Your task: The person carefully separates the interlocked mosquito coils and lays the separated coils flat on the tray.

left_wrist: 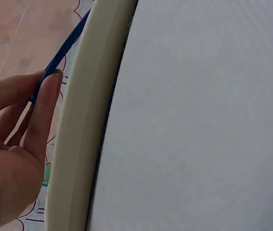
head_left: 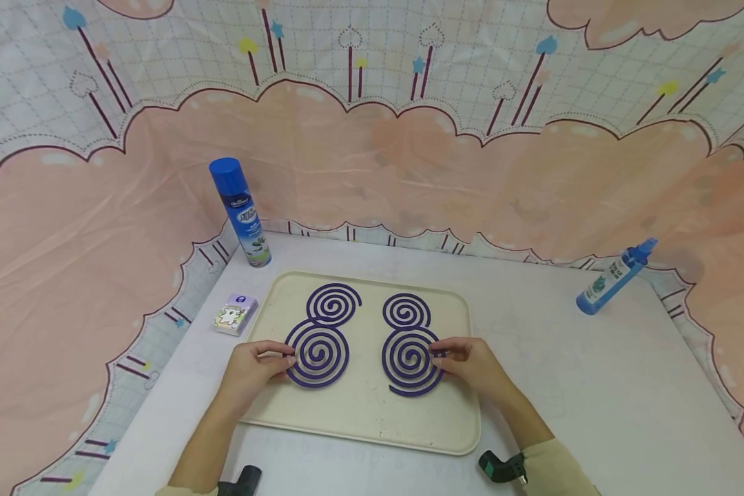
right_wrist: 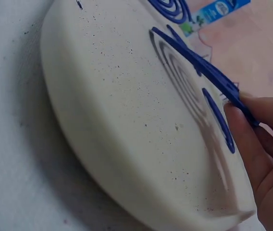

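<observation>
Purple-blue mosquito coils lie in two pairs over a cream tray [head_left: 364, 417]. My left hand [head_left: 248, 372] pinches the left edge of the near-left coil [head_left: 318, 354] between thumb and fingers; the left wrist view shows that coil [left_wrist: 62, 53] edge-on and slanted. My right hand [head_left: 476, 364] pinches the right edge of the near-right coil [head_left: 412, 356]. In the right wrist view this coil [right_wrist: 199, 62] is tilted, raised off the tray, with its shadow beneath. Behind them are the far-left coil [head_left: 333, 304] and the far-right coil [head_left: 406, 311], each close against or overlapped by the nearer one.
A blue aerosol can [head_left: 243, 213] stands behind the tray's left corner. Left of the tray sits a small purple-and-white box [head_left: 234, 315]. A blue spray bottle [head_left: 616, 277] is at the far right. Dark specks dot the tray. A patterned cloth [head_left: 409, 172] hangs behind the white table [head_left: 570, 386].
</observation>
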{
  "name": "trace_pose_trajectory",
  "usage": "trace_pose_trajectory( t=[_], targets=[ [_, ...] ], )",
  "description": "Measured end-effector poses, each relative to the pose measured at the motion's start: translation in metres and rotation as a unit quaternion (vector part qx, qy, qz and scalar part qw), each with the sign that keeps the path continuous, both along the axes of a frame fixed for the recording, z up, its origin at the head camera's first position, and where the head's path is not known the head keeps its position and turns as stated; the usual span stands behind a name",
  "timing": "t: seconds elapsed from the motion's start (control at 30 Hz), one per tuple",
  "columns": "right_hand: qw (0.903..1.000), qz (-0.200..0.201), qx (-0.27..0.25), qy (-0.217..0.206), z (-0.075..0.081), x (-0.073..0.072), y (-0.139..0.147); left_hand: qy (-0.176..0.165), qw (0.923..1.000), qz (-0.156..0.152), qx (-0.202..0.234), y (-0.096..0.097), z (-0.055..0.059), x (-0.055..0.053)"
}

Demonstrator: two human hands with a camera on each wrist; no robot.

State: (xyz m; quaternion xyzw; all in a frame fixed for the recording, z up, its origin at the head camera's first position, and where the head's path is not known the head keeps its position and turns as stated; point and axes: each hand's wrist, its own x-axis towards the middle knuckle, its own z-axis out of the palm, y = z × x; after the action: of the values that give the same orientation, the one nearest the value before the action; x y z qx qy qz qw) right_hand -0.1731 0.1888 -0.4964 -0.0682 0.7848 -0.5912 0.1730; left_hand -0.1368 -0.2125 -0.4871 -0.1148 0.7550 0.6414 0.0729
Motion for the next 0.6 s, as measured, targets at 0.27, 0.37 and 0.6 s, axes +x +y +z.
trace_pose_trajectory(
  t=[0.27,0.37,0.6],
  targets=[
    [0.9999,0.004,0.016,0.004,-0.0058,-0.0009,-0.0014,-0.028,0.9995,-0.012,-0.006,-0.0011,-0.0034,0.0000],
    [0.9994,0.003,0.029,0.017,-0.0060,-0.0002,-0.0033,-0.031,0.9992,-0.021,-0.014,-0.0019,-0.0043,0.0001],
    [0.9966,0.002,0.067,0.047,-0.0064,0.0031,-0.0056,-0.010,0.9971,-0.059,-0.047,-0.0027,-0.0034,0.0011]
  ],
)
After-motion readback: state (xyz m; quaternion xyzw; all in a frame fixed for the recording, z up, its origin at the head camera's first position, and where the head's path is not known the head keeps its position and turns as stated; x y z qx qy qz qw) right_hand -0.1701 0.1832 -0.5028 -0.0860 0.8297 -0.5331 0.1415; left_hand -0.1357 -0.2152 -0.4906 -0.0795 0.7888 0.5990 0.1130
